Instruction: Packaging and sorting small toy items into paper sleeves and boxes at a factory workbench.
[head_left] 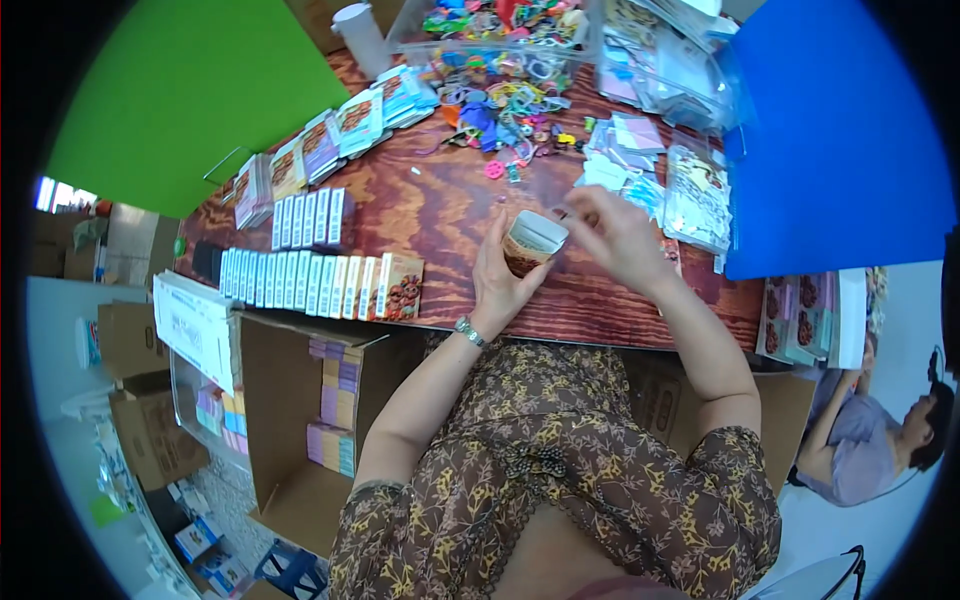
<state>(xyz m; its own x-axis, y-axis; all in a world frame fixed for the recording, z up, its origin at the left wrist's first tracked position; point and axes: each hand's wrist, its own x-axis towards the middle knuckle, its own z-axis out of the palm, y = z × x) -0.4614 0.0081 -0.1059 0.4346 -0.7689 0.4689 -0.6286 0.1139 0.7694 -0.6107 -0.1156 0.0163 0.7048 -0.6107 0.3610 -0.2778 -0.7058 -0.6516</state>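
My left hand [494, 280] grips a small cardboard box [522, 257] with a brown printed front, tilted over the near part of the wooden table. The box's top is open, and pale contents or lining show inside. Beside its upper right edge is my right hand [622, 245], its fingers curled with the tips drawn together. A small dark bit shows at those fingertips, too small to name. Left of my hands, a long row of similar boxes [300, 285] stands along the table's near edge, with a shorter row [308, 220] behind it.
Colourful trinkets [510, 115] lie piled before a clear bin [490, 55]. Flat cards [360, 120] are stacked at the back left. A clear tray of pale pieces [697, 195] is at right. Green [190, 100] and blue panels [840, 130] flank the table. An open carton [290, 400] stands below left.
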